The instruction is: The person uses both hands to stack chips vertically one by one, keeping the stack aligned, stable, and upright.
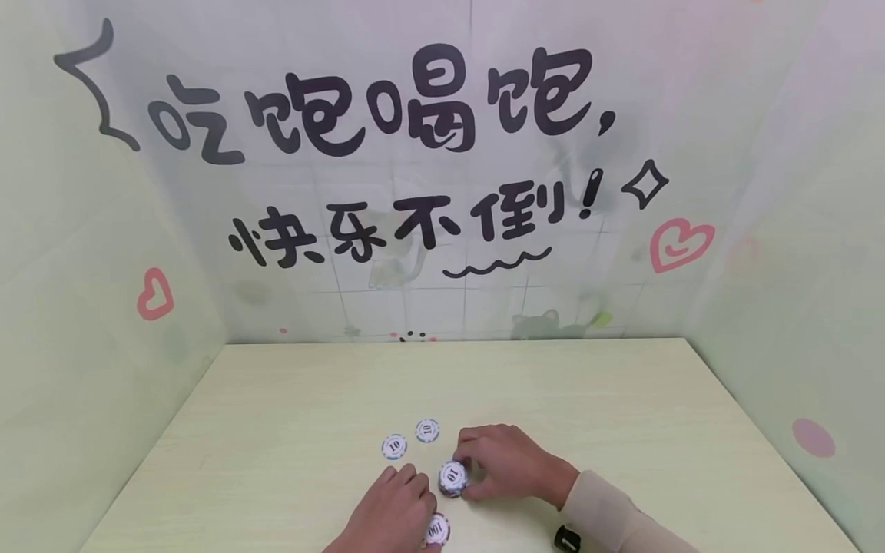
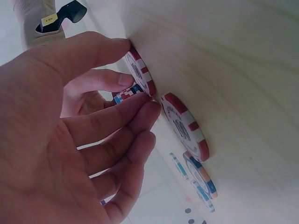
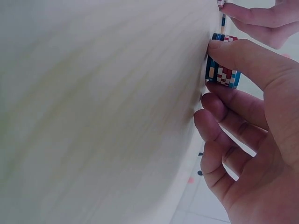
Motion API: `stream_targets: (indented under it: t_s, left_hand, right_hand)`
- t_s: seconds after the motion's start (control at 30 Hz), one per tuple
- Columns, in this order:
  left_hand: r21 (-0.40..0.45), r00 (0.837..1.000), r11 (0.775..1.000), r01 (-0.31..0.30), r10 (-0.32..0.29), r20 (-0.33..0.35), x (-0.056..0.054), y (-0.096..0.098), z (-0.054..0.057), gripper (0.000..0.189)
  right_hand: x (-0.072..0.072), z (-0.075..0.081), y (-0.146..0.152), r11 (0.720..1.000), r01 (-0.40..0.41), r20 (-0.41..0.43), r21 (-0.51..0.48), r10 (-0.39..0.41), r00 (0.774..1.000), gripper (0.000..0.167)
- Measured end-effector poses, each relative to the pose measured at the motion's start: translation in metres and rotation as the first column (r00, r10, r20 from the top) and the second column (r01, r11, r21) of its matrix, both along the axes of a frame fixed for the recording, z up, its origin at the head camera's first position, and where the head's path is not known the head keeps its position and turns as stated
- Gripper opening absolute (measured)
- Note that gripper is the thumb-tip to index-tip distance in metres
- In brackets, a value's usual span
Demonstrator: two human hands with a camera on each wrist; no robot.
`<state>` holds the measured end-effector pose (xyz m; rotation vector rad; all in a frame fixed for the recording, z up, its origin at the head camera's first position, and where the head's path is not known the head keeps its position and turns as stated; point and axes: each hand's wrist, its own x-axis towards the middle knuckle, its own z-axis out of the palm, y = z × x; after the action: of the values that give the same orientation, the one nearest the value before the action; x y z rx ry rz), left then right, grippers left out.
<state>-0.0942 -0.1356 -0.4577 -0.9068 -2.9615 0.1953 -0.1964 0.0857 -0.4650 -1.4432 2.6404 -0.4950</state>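
I grasp a short upright stack of round chips [image 1: 452, 478], edges blue, red and white, its white top face marked 10, between the thumb and index finger of my right grip [image 1: 508, 465] on the pale wood-grained tabletop [image 1: 553, 384]. My left grip [image 1: 392, 508], at the stack's 8 o'clock, pinches the rim of a round red-and-white chip marked 100 [image 1: 439, 530], just past 6 o'clock from the stack. From that chip, in the left wrist view, a second red-and-white chip [image 2: 185, 127] lies at 5 o'clock near my fingertips, an orange-and-blue chip [image 2: 200, 172] beyond it. A white-faced, blue-edged chip marked 10 [image 1: 427, 430] lies at the stack's 11 o'clock, a matching blue-edged chip [image 1: 394, 446] at 10 o'clock.
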Motion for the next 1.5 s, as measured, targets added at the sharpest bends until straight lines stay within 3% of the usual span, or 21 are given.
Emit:
stream_targets:
  t_s: [0.5, 0.87, 1.3, 1.5]
  left_hand:
    - [-0.023, 1.000, 1.000, 0.000, 0.000, -0.010, -0.0025, 0.0047, 0.0002, 0.057]
    - [0.013, 0.995, 0.999, -0.041, 0.040, 0.093, -0.0029, 0.0032, 0.0026, 0.050]
    - [0.035, 1.000, 0.999, -0.006, 0.005, 0.005, -0.0009, 0.0021, 0.0045, 0.046]
    - [0.043, 1.000, 0.999, -0.015, 0.014, 0.025, -0.0015, 0.0017, 0.0054, 0.045]
  right_hand:
    - [-0.0002, 0.0003, -0.0008, 1.000, 0.004, 0.000, 0.002, -0.004, 1.000, 0.027]
    - [-0.0013, -0.0005, -0.0011, 1.000, 0.003, -0.002, 0.003, -0.003, 1.000, 0.025]
    - [-0.0002, -0.0002, -0.0009, 1.000, 0.006, -0.006, -0.005, -0.006, 1.000, 0.026]
    - [0.0009, 0.0024, -0.0010, 1.000, 0.006, 0.001, -0.012, -0.006, 1.000, 0.025]
